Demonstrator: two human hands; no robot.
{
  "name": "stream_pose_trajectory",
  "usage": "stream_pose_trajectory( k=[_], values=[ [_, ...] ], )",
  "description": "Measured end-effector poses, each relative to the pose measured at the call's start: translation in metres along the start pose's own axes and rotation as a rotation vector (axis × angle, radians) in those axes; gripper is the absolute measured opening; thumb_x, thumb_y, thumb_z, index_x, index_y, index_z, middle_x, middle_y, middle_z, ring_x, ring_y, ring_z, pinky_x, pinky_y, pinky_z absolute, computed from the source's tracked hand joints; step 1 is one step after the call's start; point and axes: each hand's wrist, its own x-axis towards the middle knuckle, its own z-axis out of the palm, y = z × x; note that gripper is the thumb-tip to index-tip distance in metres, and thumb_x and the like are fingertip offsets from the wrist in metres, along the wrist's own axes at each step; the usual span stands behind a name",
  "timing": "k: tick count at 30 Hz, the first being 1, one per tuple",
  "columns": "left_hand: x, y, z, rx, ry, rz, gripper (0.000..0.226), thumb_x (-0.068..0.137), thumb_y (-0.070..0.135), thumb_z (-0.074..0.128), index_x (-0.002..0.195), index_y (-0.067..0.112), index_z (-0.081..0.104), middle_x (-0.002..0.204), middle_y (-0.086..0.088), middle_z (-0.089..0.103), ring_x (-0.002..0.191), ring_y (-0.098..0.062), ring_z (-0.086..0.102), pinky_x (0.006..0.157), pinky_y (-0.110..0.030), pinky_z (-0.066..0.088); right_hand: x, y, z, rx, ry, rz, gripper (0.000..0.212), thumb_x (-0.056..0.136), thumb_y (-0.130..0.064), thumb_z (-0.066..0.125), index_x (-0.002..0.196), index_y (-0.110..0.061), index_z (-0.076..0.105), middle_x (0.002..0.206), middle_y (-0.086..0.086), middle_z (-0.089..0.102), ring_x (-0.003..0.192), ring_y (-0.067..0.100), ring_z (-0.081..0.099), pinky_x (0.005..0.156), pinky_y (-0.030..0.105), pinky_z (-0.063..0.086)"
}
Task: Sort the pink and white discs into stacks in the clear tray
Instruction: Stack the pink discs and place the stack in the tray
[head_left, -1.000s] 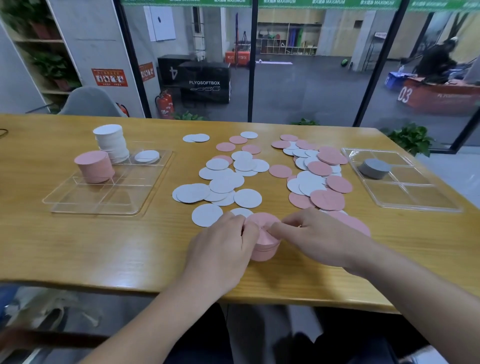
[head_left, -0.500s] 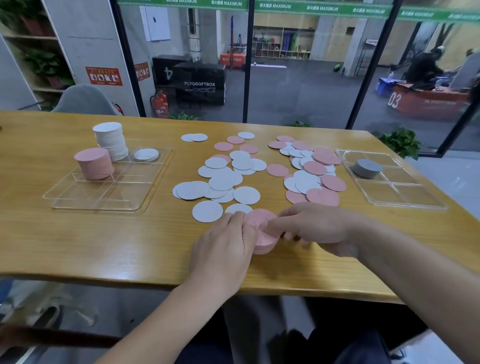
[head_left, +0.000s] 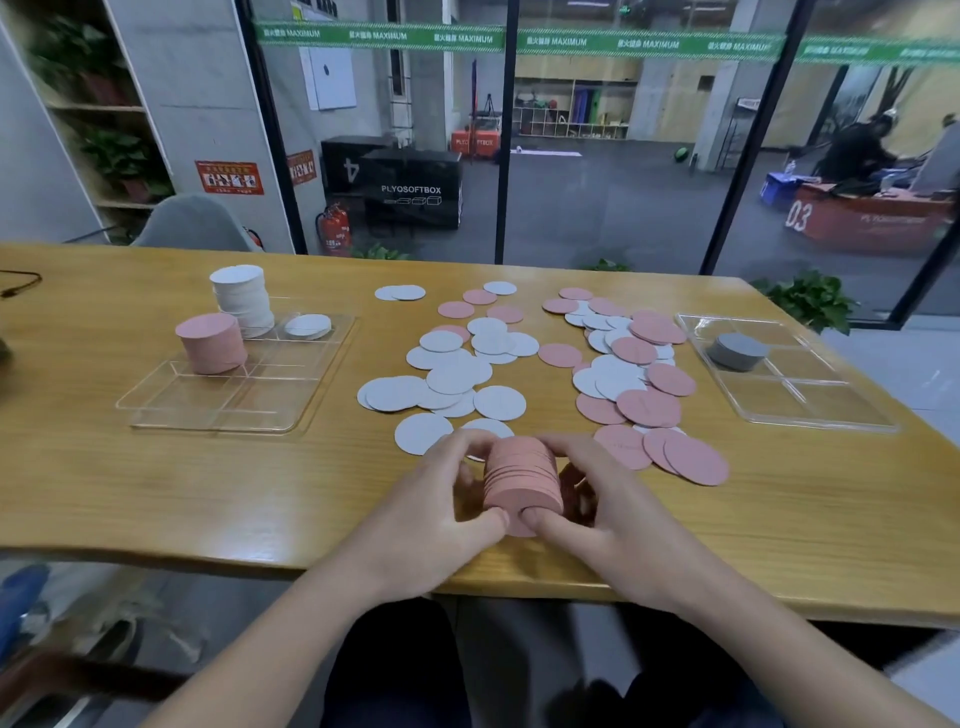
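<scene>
While both hands, left (head_left: 441, 499) and right (head_left: 597, 499), keep a curled grip squaring the pink stack (head_left: 522, 480) on the worktop (head_left: 156, 493), next it needs carrying to the clear tray (head_left: 228, 410), beside its pink pile (head_left: 210, 343).

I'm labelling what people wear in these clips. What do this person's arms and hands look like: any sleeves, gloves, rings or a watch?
Both arms are bare as far up as the head view shows: no sleeve reaches the forearms. The left hand and the right hand wear no gloves, and no ring, watch or bracelet shows on the fingers or wrists. No markings show.
</scene>
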Motion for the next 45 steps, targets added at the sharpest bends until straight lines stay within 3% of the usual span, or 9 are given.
stream_pose_trajectory(
  k=[4,10,13,17,23,31,35,38,45],
  values=[
    [-0.003,0.015,0.016,0.236,-0.048,-0.046,0.087,0.105,0.046,0.053,0.175,0.033,0.002,0.154,0.017,0.034,0.147,0.001,0.023,0.121,-0.027,0.024,0.000,0.000,0.004,-0.073,-0.062,-0.005,0.060,0.104,-0.043,0.069,0.155,-0.035,0.039,0.137,-0.024,0.054,0.123,0.003,0.057,0.097,0.014,0.045],
    [-0.004,0.014,0.019,0.280,-0.091,-0.050,0.086,0.104,0.049,0.039,0.175,0.033,-0.007,0.153,0.011,0.034,0.148,-0.007,0.022,0.129,-0.037,0.025,0.001,0.001,0.009,-0.260,-0.113,-0.048,0.069,0.112,-0.048,0.049,0.166,-0.019,0.017,0.151,-0.011,0.036,0.140,0.002,0.038,0.118,0.015,0.028],
    [-0.003,0.014,0.017,0.310,-0.105,0.002,0.076,0.108,0.038,0.044,0.173,0.028,0.006,0.153,0.016,0.034,0.145,-0.008,0.025,0.129,-0.036,0.026,0.002,0.000,0.009,-0.261,-0.112,-0.067,0.070,0.112,-0.048,0.048,0.166,-0.017,0.017,0.154,-0.009,0.035,0.142,0.002,0.035,0.118,0.010,0.022],
    [-0.002,0.010,0.016,0.322,-0.107,0.044,0.056,0.103,0.039,0.045,0.157,0.037,0.028,0.140,0.021,0.043,0.130,-0.011,0.036,0.119,-0.039,0.037,0.000,0.005,-0.002,-0.274,-0.120,-0.126,0.067,0.110,-0.056,0.050,0.164,-0.025,0.024,0.152,-0.012,0.039,0.142,0.003,0.039,0.121,0.026,0.034],
    [-0.001,0.007,0.015,0.326,-0.129,0.051,0.034,0.105,0.037,0.047,0.138,0.035,0.038,0.125,0.018,0.044,0.124,-0.012,0.037,0.111,-0.039,0.042,-0.007,0.004,-0.023,-0.231,0.013,-0.140,0.045,0.101,-0.047,0.072,0.140,-0.041,0.050,0.131,-0.028,0.053,0.117,0.009,0.056,0.093,0.018,0.043],
    [-0.002,-0.005,-0.019,0.178,-0.175,-0.029,0.036,0.103,0.052,0.046,0.138,0.047,0.039,0.121,0.014,0.048,0.123,-0.005,0.043,0.111,-0.041,0.044,0.022,-0.020,-0.020,-0.065,-0.020,-0.107,0.047,0.090,-0.035,0.086,0.129,-0.038,0.061,0.115,-0.015,0.071,0.104,0.019,0.064,0.087,0.029,0.052],
    [-0.007,-0.019,-0.075,-0.029,0.009,-0.057,0.054,0.106,0.056,0.048,0.158,0.048,0.037,0.137,0.022,0.061,0.127,0.001,0.055,0.107,-0.029,0.044,0.080,-0.059,0.016,0.208,-0.013,0.028,0.030,0.089,-0.034,0.086,0.110,-0.026,0.066,0.096,-0.005,0.074,0.087,0.024,0.068,0.078,0.038,0.056],
    [-0.017,-0.041,-0.127,-0.056,0.222,-0.082,0.048,0.104,0.067,0.051,0.150,0.055,0.047,0.128,0.018,0.073,0.111,-0.005,0.066,0.097,-0.035,0.051,0.136,-0.092,0.056,0.299,-0.051,0.098,0.028,0.082,-0.041,0.079,0.091,-0.017,0.067,0.083,0.005,0.069,0.074,0.019,0.060,0.073,0.039,0.049],
    [-0.044,-0.101,-0.218,0.082,0.461,-0.093,0.026,0.107,0.045,0.068,0.132,0.049,0.066,0.120,0.028,0.069,0.105,0.002,0.062,0.085,-0.020,0.047,0.252,-0.159,0.157,0.489,-0.166,0.260,0.062,0.070,-0.052,0.077,0.101,0.002,0.072,0.078,0.000,0.067,0.070,0.019,0.050,0.067,0.039,0.041]
  ],
)
